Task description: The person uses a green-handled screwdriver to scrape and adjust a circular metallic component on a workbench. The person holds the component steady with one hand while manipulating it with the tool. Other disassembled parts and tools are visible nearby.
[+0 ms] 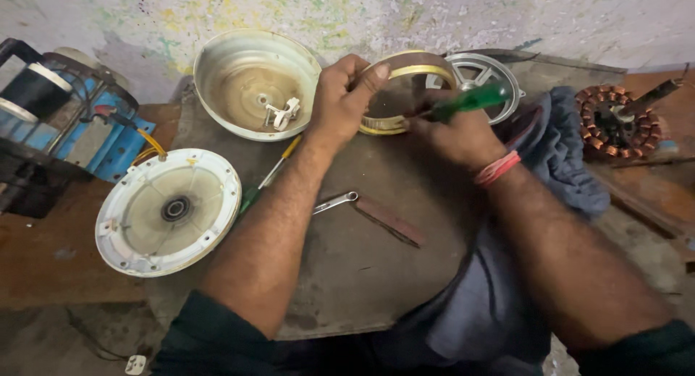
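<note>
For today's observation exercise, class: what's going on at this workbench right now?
A person is working on a metal ring from a dismantled fan motor. The left hand steadies the ring on the bench, while the right hand holds a green-handled screwdriver against it. Two round motor covers lie to the left, and a copper-wound stator sits to the right.

A grey, worn tabletop (362, 260) holds many things. A round white cover (168, 211) lies near its left edge. A cream metal bowl (255, 83) sits at the back. A small wrench (334, 201) lies in the middle, just beside a flat brown strip (389, 220). A green-handled screwdriver (269, 177) lies between bowl and cover. A blue cloth (572, 151) lies on the right.
</note>
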